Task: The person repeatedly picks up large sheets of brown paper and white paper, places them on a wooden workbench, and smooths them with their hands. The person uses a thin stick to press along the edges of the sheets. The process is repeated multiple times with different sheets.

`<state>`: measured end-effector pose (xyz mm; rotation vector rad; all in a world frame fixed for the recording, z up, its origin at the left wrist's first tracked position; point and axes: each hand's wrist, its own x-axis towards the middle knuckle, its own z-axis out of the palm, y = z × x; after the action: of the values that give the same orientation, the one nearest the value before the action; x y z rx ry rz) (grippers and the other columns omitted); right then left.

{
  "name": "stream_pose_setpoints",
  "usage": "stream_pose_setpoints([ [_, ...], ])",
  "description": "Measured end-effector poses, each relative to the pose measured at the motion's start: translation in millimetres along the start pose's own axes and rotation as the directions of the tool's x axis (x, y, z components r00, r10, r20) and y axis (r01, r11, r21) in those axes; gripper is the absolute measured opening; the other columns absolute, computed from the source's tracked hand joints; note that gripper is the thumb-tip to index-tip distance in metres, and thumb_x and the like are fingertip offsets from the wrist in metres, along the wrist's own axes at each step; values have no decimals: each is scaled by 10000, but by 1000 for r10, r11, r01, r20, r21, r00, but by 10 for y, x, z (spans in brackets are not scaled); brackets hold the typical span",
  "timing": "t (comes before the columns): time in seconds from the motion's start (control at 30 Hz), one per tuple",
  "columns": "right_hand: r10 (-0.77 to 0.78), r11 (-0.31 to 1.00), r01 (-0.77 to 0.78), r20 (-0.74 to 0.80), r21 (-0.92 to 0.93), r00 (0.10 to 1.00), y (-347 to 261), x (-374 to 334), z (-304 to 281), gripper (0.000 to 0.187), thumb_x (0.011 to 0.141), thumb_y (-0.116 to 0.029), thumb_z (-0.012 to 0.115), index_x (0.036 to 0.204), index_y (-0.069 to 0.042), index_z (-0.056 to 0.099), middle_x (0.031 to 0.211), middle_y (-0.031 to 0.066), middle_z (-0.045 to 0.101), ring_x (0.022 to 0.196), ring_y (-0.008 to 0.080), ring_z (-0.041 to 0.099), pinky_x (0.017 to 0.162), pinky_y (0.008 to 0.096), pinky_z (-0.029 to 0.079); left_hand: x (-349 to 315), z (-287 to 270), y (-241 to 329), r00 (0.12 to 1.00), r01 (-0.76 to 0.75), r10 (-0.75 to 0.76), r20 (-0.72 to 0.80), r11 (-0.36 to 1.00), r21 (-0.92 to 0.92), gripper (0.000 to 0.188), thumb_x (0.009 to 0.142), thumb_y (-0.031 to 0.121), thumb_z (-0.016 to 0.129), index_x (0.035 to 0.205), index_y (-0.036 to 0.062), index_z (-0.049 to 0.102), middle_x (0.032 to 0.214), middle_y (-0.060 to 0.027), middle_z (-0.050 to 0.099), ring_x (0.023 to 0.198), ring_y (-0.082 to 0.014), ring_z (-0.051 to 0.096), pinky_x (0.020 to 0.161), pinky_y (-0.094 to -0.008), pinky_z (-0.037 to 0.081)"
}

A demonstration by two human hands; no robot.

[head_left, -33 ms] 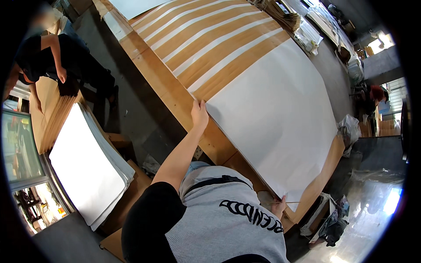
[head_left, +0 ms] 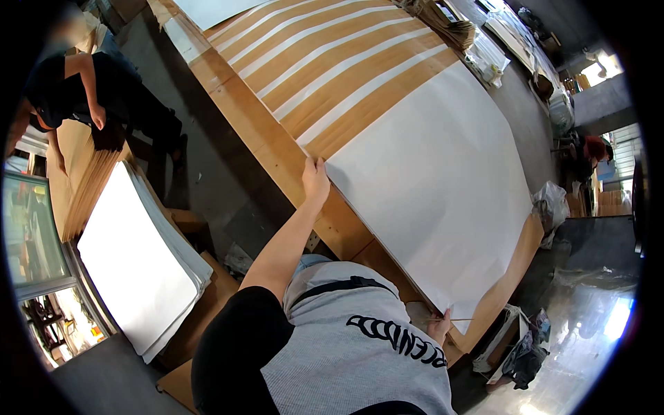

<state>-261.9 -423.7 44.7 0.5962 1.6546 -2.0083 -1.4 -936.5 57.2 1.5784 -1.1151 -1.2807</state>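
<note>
Far left: glass panel (head_left: 31,228) in a metal frame. Just past it, 1 co-worker (head_left: 114,86) in dark clothes bends over a stack of brown sheets (head_left: 93,187), arms down toward it. Just below that, stack of white sheets (head_left: 138,263), edges uneven at its right side.

Middle: wearer's black sleeve (head_left: 238,335) and grey shirt (head_left: 339,339); body sits up against the near side of the wooden table (head_left: 266,135).

Left hand (head_left: 316,183): fingers curled at the near edge of the large white sheet (head_left: 429,180), by its upper-left corner. Can't tell if it pinches the sheet or just rests there.

White sheet lies across the table, its upper edge bordering brown bands (head_left: 373,111) that alternate with narrow white strips.

Right hand (head_left: 438,326): at the sheet's lower corner, closed around 1 thin stick (head_left: 463,319), which points right over the corner. Fingers partly hidden.

Right: open carton (head_left: 501,339) on the floor with a dark plastic bag (head_left: 527,360) beside it, clear plastic bag (head_left: 551,200) near the table end, 2nd person (head_left: 591,149) farther back.
</note>
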Motion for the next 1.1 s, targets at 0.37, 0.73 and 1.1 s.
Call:
stream_pose_setpoints([
  [0.37,31,1000,-31,-23,2,999,9,-8,-33,232,867,-225,463,1013,-52,515,907,74,568,767,192,538,633,286,443,-95,-105,276,979,157,-132,154,973,-168,235,895,236,407,767,52,337,561,-30,420,381,-123,443,316,-252,344],
  [0.73,-10,1000,11,-46,10,999,19,-87,53,252,863,-216,469,1033,-33,502,931,74,557,782,195,534,633,279,441,-99,-157,297,970,178,-127,208,952,-250,148,897,172,383,835,45,338,577,-44,414,405,-150,470,339,-280,420],
  [1.1,-22,996,29,-84,86,996,100,56,-31,218,858,-207,481,1000,-45,512,902,63,563,751,186,544,624,306,458,-92,-138,310,977,147,-113,180,971,-188,135,895,147,375,828,40,327,571,-53,424,412,-158,494,345,-298,447],
])
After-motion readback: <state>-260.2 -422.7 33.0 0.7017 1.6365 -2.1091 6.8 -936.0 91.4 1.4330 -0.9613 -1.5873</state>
